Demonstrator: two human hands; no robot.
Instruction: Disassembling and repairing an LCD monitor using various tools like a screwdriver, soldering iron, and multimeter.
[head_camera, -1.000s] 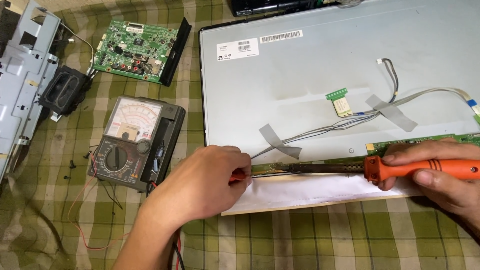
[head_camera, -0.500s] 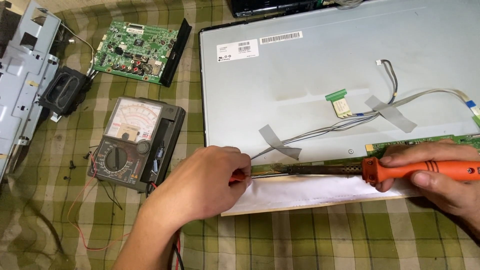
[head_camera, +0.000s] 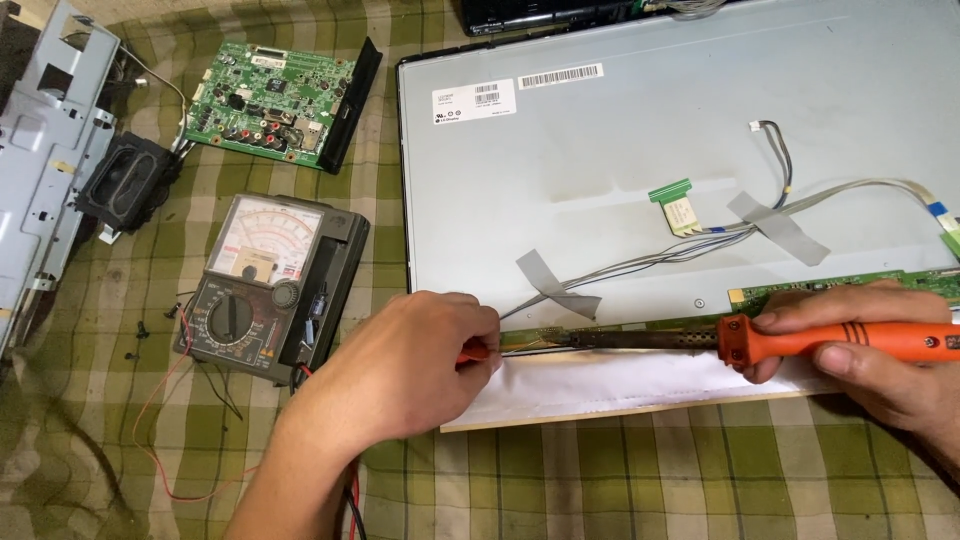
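1. orange-handled iron (head_camera: 780, 338) lies gripped in the right hand (head_camera: 880, 350), its dark metal shaft reaching toward 9 o'clock along the panel (head_camera: 620, 160) edge.
2. left hand (head_camera: 420, 365) is curled shut on a small red-tipped thing, maybe a probe; i cannot tell.
3. risk, as i judge it: a slip could scorch the white sheet (head_camera: 620, 385) or thin grey wires (head_camera: 660, 262).
4. meter (head_camera: 265, 290) sits at 9 o'clock on checked cloth (head_camera: 650, 480).

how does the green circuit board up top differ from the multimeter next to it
The circuit board is bare, green and flat, studded with small components; the multimeter is a dark cased box with a white dial face and a round selector knob. The multimeter has red and black leads trailing from it; the circuit board does not. Both lie untouched on the checked cloth.
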